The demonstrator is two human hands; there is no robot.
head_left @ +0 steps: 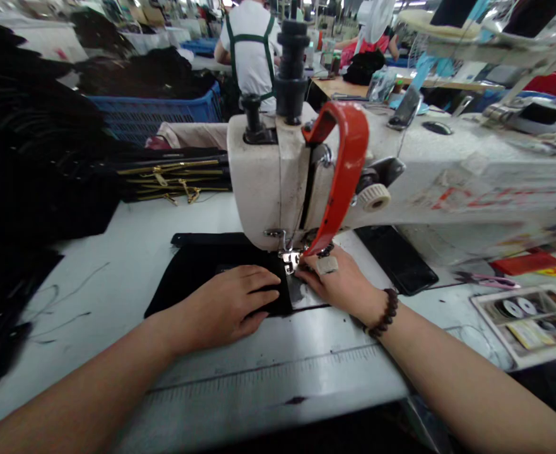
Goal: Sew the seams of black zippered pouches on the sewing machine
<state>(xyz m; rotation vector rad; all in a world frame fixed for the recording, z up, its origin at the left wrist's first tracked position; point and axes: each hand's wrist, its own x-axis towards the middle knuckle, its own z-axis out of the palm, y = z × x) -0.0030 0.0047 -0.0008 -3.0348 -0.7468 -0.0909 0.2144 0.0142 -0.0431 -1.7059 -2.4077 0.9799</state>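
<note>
Two hands feeding black fabric at the needle

Both hands work one black fabric piece lying flat on the table, its right edge under the presser foot. Left hand lies palm down with fingers spread, pressing the cloth, not pinching it. Right hand sits just right of the foot, fingertips touching the cloth edge at the needle; whether they pinch it I cannot tell, since the red guard partly hides them. One taped finger and one bead bracelet show on that hand.

Done well, this step probably calls for even flat pressure from the left palm, the edge kept straight into the foot, and fingertips kept clear of the needle.

Counts: one sewing machine, one stack of gold zippers behind it, one blue crate, one dark phone-like slab, one tray of bobbins, roughly two bobbins visible. One co-worker in a white shirt sits beyond, back turned.
</note>
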